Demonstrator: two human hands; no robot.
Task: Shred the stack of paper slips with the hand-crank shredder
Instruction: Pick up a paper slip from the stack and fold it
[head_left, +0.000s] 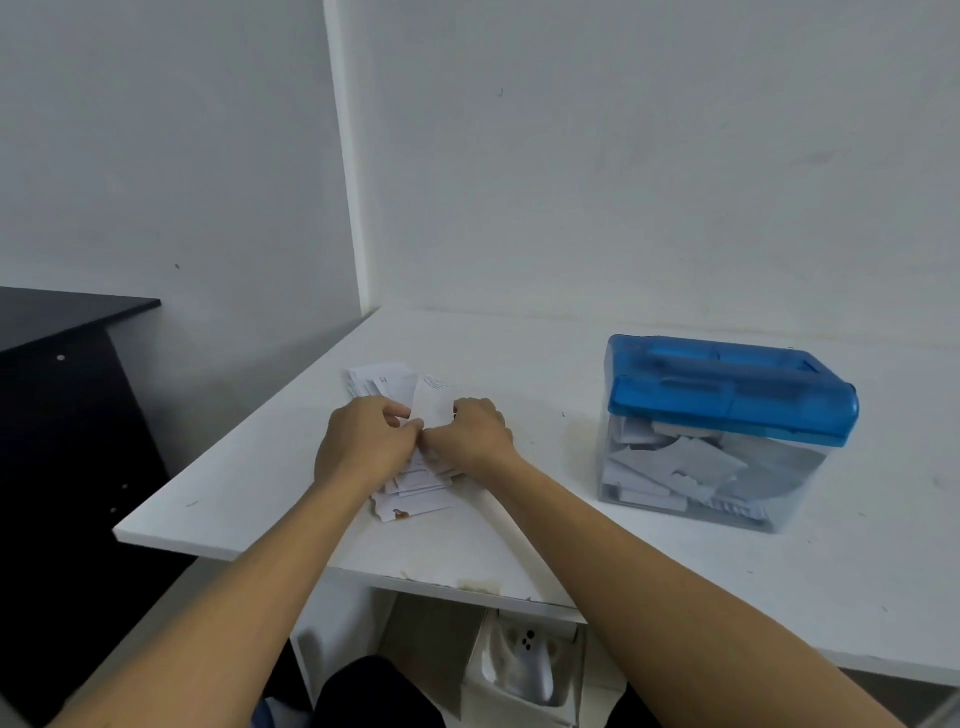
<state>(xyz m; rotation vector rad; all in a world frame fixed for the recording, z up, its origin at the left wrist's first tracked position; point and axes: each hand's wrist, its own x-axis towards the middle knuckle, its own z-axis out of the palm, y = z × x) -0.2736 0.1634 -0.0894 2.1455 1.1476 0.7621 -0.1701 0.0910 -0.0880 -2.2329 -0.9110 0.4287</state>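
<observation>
On a white desk, left hand and right hand side by side over a loose stack of paper slips, fingers curled, together pinching one slip tilted up from the pile. Well apart to the right, beyond the right hand: blue-lidded hand-crank shredder, clear bin part full of cut paper, long axis running left to right. Crank not visible. Right hand nearer, likely best placed to carry the slip across.

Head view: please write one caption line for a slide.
Left hand and right hand hold a slip over the paper stack; blue-lidded shredder stands at right.
</observation>
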